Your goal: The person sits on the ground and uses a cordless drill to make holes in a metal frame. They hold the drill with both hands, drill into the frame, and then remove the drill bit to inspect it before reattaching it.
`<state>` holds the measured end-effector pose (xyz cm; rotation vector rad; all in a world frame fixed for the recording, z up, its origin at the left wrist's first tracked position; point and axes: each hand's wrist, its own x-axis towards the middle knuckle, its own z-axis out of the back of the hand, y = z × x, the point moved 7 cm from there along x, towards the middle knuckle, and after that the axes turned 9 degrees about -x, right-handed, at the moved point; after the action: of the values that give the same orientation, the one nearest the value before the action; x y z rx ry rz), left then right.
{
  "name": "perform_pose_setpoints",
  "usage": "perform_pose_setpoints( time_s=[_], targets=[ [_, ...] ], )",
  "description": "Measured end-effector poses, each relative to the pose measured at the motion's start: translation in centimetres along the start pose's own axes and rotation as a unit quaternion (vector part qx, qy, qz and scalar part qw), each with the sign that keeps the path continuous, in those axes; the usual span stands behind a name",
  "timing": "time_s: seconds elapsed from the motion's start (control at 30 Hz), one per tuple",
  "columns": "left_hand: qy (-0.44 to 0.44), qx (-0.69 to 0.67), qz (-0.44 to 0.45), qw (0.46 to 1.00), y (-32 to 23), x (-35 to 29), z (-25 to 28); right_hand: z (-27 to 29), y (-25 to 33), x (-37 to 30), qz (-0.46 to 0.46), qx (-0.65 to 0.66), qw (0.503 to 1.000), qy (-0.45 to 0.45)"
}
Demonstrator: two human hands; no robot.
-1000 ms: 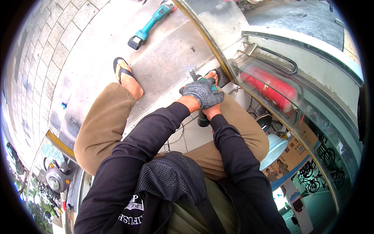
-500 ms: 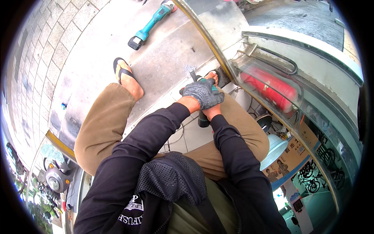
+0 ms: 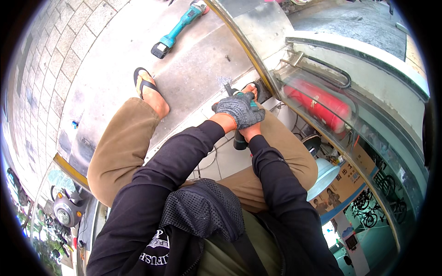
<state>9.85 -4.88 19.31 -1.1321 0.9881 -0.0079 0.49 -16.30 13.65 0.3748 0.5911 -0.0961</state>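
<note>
My left hand (image 3: 231, 109), in a dark grey knit glove, lies closed over the top of a teal and black power tool (image 3: 240, 140). My right hand (image 3: 252, 121) is wrapped round the same tool, its fingers mostly hidden beneath the left. The tool's black lower end sticks out below my wrists. Its front points away from me, toward the sill by my right foot, where grey-white crumbs (image 3: 223, 80) lie on the metal plate. My hands hide the tool's middle, and its exact kind cannot be made out.
A teal angle grinder (image 3: 177, 31) lies on the metal plate (image 3: 193, 60) ahead. Beyond my right foot sits a small bolt (image 3: 227, 58). A glass door with a brass-coloured edge (image 3: 248, 48) runs along the right, with a red fire extinguisher (image 3: 317, 102) behind it. Cables trail near my right knee.
</note>
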Motion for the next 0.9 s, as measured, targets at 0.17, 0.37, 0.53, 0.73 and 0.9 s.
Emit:
perform_pose_setpoints(
  time_s=[0.17, 0.37, 0.53, 0.73, 0.9],
  targets=[
    [0.002, 0.004, 0.0, 1.0, -0.1, -0.1, 0.1, -0.5, -0.5, 0.1, -0.03, 0.036, 0.999, 0.026],
    [0.002, 0.006, -0.001, 1.0, 0.0, 0.0, -0.2, -1.2, -1.0, 0.2, -0.039, 0.059, 0.997, 0.034],
    [0.005, 0.013, 0.012, 1.0, 0.1, 0.0, -0.2, -0.4, -0.3, 0.1, -0.019, -0.001, 0.999, 0.042],
    [0.002, 0.01, 0.016, 1.0, 0.1, -0.2, -0.1, -0.4, -0.2, 0.0, -0.027, 0.003, 0.999, 0.042],
    [0.001, 0.007, -0.004, 1.0, -0.3, -0.2, -0.1, -0.4, -0.2, 0.2, -0.015, 0.008, 0.999, 0.034]
  ],
)
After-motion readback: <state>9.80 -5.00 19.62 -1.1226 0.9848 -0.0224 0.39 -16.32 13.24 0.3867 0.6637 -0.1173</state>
